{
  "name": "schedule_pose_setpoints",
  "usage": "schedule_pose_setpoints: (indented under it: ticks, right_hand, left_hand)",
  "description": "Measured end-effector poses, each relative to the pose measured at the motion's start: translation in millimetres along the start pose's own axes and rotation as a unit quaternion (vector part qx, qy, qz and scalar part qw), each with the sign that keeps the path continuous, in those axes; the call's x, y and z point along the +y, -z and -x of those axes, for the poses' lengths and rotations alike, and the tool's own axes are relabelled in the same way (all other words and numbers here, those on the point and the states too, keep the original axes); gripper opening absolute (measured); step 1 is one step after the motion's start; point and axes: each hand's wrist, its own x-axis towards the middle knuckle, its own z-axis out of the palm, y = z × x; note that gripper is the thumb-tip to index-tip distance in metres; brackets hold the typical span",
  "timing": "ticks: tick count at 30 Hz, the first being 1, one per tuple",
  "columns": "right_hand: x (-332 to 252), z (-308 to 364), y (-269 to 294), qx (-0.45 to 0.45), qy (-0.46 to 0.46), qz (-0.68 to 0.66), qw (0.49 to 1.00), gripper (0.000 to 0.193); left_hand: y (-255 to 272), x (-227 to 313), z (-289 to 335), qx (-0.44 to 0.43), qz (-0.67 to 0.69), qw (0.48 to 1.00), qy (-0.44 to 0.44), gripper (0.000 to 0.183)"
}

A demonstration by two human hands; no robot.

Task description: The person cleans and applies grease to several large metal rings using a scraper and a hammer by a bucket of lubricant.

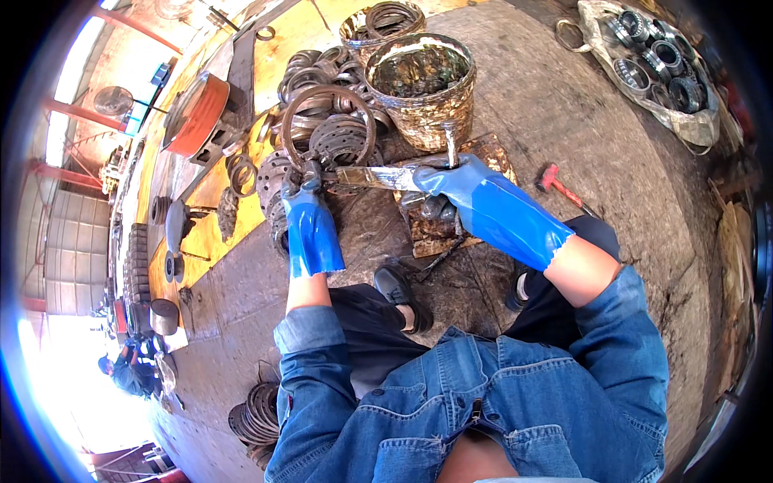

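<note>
Both my hands wear blue rubber gloves with dark, greasy fingers. My left hand (303, 193) is closed on the lower edge of a large metal ring (371, 133), which stands upright above it. In my right hand (467, 183) is a flat, blade-like metal bar (388, 177), smeared with dark grease toward its left end. That end reaches close to the ring's bottom and my left fingers; I cannot tell whether it touches. A short metal post (450, 143) sticks up at my right thumb; whether it belongs to the bar is unclear.
A grease-coated bucket (423, 113) stands just beyond my hands, with another bucket (354, 32) of rings behind. Piled rings (306, 76) and drilled discs (342, 138) lie left. A red hammer (555, 179) rests right. A sack (600, 68) holds bearings. A person (133, 374) is far left.
</note>
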Motion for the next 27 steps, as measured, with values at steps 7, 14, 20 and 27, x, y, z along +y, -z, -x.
schedule_pose_setpoints:
  ticks: [7,14,20,27]
  right_hand:
    - [-27,17,-6,0.091,-0.013,0.236,0.967,0.022]
    - [32,-13,18,0.173,0.293,0.501,0.796,0.026]
    - [23,-10,23,0.119,0.245,0.659,0.701,0.058]
    - [12,-10,30,0.101,0.227,0.674,0.696,0.04]
  left_hand:
    - [18,-17,-1,-0.028,0.029,0.996,-0.076,0.021]
    - [-5,8,10,-0.023,0.041,0.998,-0.031,0.025]
    - [-8,21,17,-0.016,0.166,0.985,0.053,0.019]
    - [4,-5,12,-0.006,0.243,0.966,0.087,0.023]
